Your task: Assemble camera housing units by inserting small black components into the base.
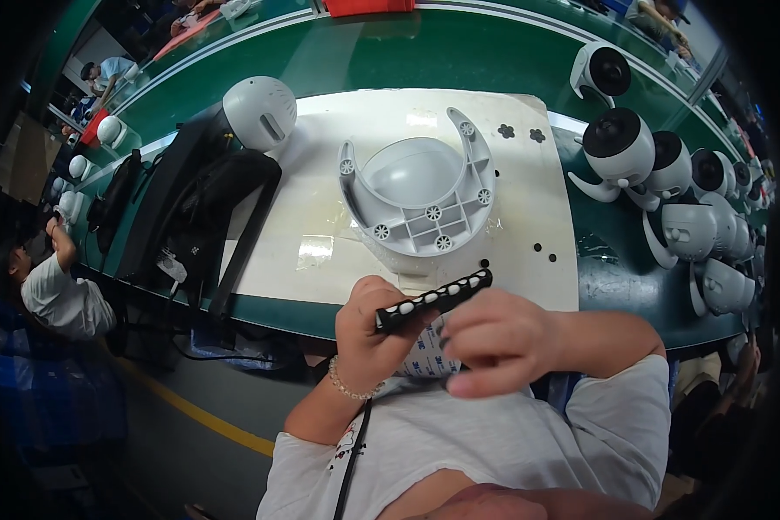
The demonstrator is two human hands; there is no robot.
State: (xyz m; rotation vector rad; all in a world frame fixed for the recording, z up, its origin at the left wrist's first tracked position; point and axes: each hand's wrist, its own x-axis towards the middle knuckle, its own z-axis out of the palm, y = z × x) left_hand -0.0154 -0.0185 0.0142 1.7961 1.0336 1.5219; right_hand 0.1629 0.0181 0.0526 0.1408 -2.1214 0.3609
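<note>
gripping a narrow black strip with a row of white oval spots point(433, 302) in the closed fingers of the left hand point(364, 321), in front of the body by the near edge of the white rectangular board point(529, 182) on the green counter point(611, 260). holding the right hand point(498, 342) just beside the strip's right half, fingers bent and smeared by blur; cannot tell whether pinching a piece or only picking at an edge. showing a white sheet of printed paper point(423, 357) below and between both hands, perhaps backing. probably freeing small adhesive pads, to judge from the loose black round dots point(537, 247) lying on the right side of the board. to do so well, pinch the strip close to the spot in work, so as to stop it flexing away. bend it back slightly to raise a rim, then peel slowly at a low angle, touching only the edge so as to spare any glue. tilt the strip toward the eyes for a clear look at each spot. mind the pale grey plastic crescent-shaped base with wheel-like round sockets point(433, 212), resting ribbed side up on the board beyond the hands; avoid knocking it with a wrist. work clear of the black flower-shaped pieces point(506, 131) near the board's far right corner, too.
</note>
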